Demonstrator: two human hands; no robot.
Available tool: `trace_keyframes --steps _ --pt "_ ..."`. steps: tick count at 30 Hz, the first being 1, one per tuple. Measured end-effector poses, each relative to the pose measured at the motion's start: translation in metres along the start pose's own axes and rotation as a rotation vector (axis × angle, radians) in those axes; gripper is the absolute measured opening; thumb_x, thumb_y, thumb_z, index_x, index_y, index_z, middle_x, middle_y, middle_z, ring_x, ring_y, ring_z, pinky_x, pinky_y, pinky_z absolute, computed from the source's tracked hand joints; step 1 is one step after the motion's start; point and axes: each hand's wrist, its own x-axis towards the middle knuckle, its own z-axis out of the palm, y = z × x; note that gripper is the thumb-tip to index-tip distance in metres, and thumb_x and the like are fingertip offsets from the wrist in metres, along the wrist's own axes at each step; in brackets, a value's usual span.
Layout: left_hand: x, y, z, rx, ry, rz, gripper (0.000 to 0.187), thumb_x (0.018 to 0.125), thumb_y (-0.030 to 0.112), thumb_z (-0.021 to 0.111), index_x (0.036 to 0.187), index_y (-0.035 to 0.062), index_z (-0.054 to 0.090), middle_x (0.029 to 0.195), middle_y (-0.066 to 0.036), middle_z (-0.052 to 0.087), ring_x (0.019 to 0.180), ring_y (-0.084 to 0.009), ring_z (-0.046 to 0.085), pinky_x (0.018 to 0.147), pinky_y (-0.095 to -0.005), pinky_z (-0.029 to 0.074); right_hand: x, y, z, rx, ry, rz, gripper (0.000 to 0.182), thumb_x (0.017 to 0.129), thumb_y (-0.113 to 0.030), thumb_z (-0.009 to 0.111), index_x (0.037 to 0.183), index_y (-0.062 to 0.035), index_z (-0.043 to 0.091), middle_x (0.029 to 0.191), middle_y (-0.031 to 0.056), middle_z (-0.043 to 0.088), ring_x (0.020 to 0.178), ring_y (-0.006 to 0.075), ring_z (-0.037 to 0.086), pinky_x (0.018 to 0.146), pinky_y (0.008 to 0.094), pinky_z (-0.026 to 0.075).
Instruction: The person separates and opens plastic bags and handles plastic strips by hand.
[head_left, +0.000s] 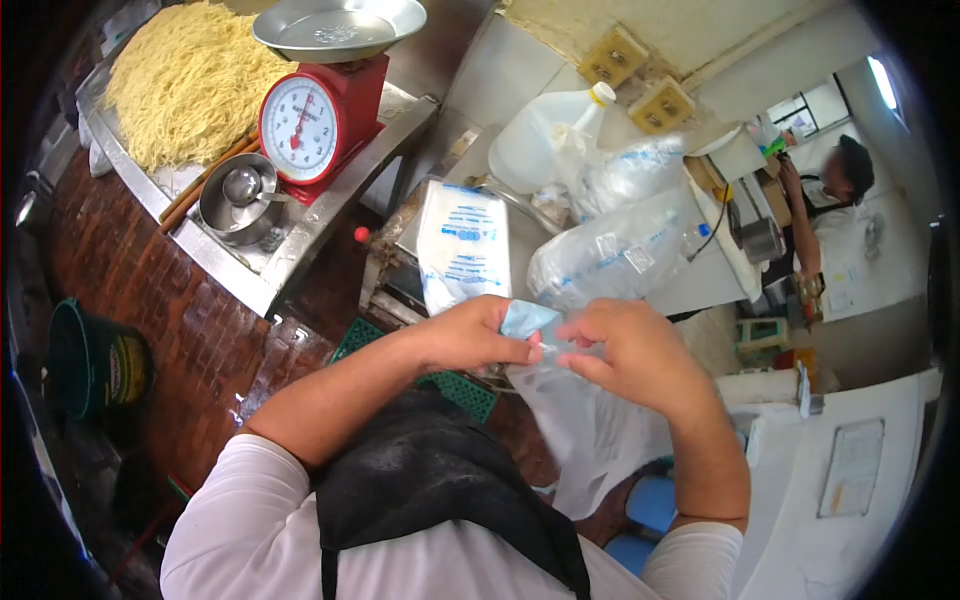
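In front of my apron, my left hand (478,333) grips a small light-blue slip (528,318) together with the top of a clear plastic bag (590,430). The bag hangs down below both hands, thin and crumpled. Close by on the right, my right hand (632,352) has its fingers curled and appears to pinch the bag's upper edge; its fingertips are slightly blurred. Just beyond my hands lies a white pack with blue print (465,245). Beside that pack rests a large clear plastic package (615,255).
A steel table (250,285) at the left bears a heap of yellow noodles (190,85), a red dial scale (325,125) and a metal pot (225,215). A dark green bucket (95,355) stands on the floor. A translucent jug (545,135) sits behind. Another person (840,190) is at far right.
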Motion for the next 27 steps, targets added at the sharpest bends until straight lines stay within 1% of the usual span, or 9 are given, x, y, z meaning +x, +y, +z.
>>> trace_keyframes --steps 4,7,10,13,16,19,22,25,27 --pt "-0.001 -0.002 0.001 0.009 -0.009 0.033 0.015 0.083 0.02 0.07 0.095 0.013 0.065 0.074 0.01 0.057 0.061 -0.0002 0.047 0.048 -0.0194 0.037 0.002 0.003 0.0 -0.075 0.011 -0.044 0.017 0.08 -0.022 0.069 0.074 -0.0057 0.066 0.071 0.0117 0.058 0.073 0.0334 0.059 0.064 0.0453 0.046" --pt "-0.002 -0.001 0.001 -0.004 -0.028 0.071 0.015 0.082 0.018 0.07 0.095 0.0123 0.065 0.074 0.009 0.057 0.061 -0.0002 0.047 0.048 -0.0194 0.036 0.003 0.002 -0.001 -0.066 -0.024 -0.044 0.018 0.08 -0.022 0.068 0.074 -0.006 0.065 0.072 0.0117 0.059 0.073 0.0334 0.059 0.064 0.0453 0.046" --pt "-0.001 -0.005 0.0 -0.009 -0.007 0.072 0.015 0.081 0.018 0.07 0.094 0.0112 0.064 0.073 0.009 0.057 0.06 -0.0004 0.047 0.048 -0.0195 0.036 0.002 0.004 0.004 -0.022 0.036 -0.059 0.018 0.081 -0.022 0.067 0.073 -0.0058 0.063 0.073 0.0119 0.06 0.073 0.0335 0.059 0.065 0.0452 0.045" --pt "-0.001 -0.004 0.001 -0.036 -0.034 0.09 0.016 0.08 0.017 0.071 0.093 0.0103 0.064 0.072 0.009 0.056 0.058 -0.0009 0.047 0.048 -0.0196 0.036 0.004 -0.002 0.0 -0.063 0.011 -0.031 0.016 0.082 -0.021 0.067 0.077 -0.0061 0.065 0.074 0.0111 0.061 0.074 0.0326 0.059 0.067 0.0445 0.045" --pt "0.006 -0.015 -0.002 0.002 -0.075 0.188 0.025 0.079 0.018 0.076 0.1 0.0078 0.065 0.077 0.007 0.06 0.062 -0.0016 0.05 0.051 -0.0188 0.039 0.005 -0.007 -0.002 -0.113 0.003 -0.014 0.014 0.082 -0.02 0.066 0.078 -0.0063 0.066 0.075 0.01 0.061 0.076 0.0317 0.06 0.07 0.044 0.045" --pt "-0.002 0.0 0.002 -0.051 -0.08 0.08 0.029 0.08 0.019 0.077 0.104 0.0074 0.066 0.079 0.007 0.062 0.062 -0.0014 0.05 0.051 -0.0185 0.039 0.005 -0.005 0.002 -0.038 0.048 -0.097 0.015 0.083 -0.02 0.066 0.078 -0.0062 0.065 0.075 0.0097 0.061 0.076 0.0308 0.06 0.07 0.0441 0.045" --pt "0.0 -0.002 0.002 -0.099 -0.084 0.057 0.03 0.08 0.021 0.078 0.104 0.0074 0.066 0.081 0.006 0.064 0.061 -0.001 0.05 0.049 -0.0178 0.038 0.006 -0.009 0.003 -0.018 0.073 -0.076 0.017 0.083 -0.021 0.065 0.076 -0.0058 0.063 0.074 0.0098 0.061 0.076 0.0308 0.06 0.069 0.0439 0.045" --pt "-0.002 0.002 0.004 -0.117 -0.003 0.012 0.026 0.081 0.022 0.077 0.1 0.0086 0.067 0.077 0.006 0.062 0.062 -0.0019 0.052 0.052 -0.0187 0.04 0.006 -0.007 0.007 -0.059 0.081 -0.073 0.018 0.083 -0.021 0.066 0.075 -0.006 0.063 0.075 0.0098 0.062 0.076 0.0311 0.06 0.068 0.0433 0.045" --pt "0.004 -0.009 0.003 -0.097 -0.036 0.134 0.025 0.082 0.021 0.076 0.102 0.0078 0.067 0.08 0.004 0.065 0.069 -0.0036 0.056 0.059 -0.0202 0.044 0.007 -0.009 0.007 -0.161 0.094 -0.025 0.019 0.083 -0.022 0.066 0.074 -0.006 0.062 0.075 0.01 0.062 0.076 0.0312 0.06 0.067 0.0434 0.045"
